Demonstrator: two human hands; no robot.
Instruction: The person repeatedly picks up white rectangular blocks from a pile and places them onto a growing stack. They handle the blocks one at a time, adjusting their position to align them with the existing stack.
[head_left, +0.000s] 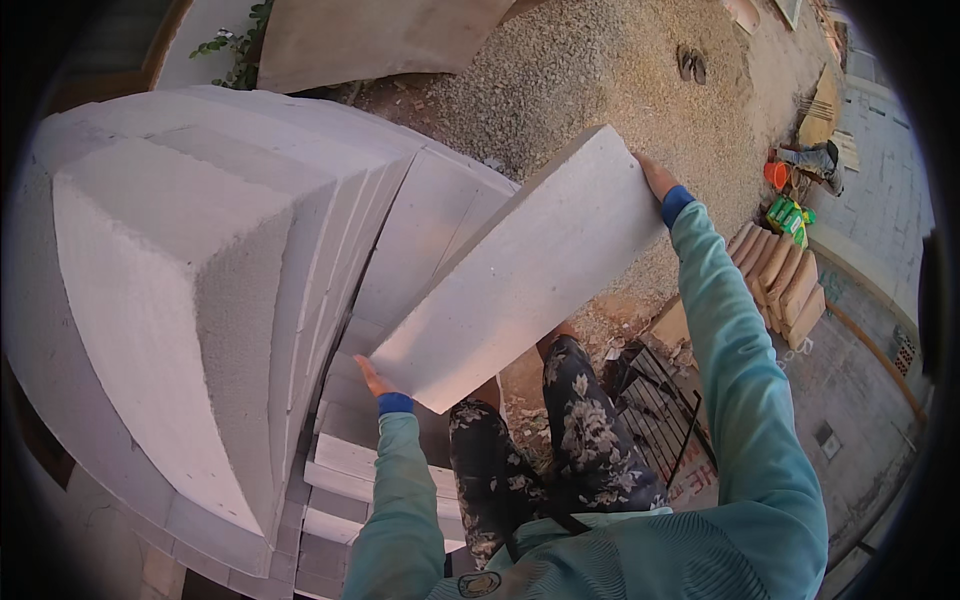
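Note:
A long pale aerated-concrete block (517, 270) is held up in front of me, slanting from lower left to upper right. My left hand (379, 380) grips its lower end, with part of the fingers hidden by the block. At the far end my right hand (657, 177) holds the other edge, its fingers mostly out of sight. Just left of the held block rises a tall stack of similar blocks (240, 210). Lower stacked blocks (427, 202) lie beneath and behind the held one.
Gravel (555, 67) is heaped ahead, with a pair of sandals (691, 64) on it. Filled bags (780, 281) are stacked at right, near green packages (789, 220) and an orange bucket (777, 175). A person (814, 165) bends there. A black metal grille (656, 409) lies beside my legs.

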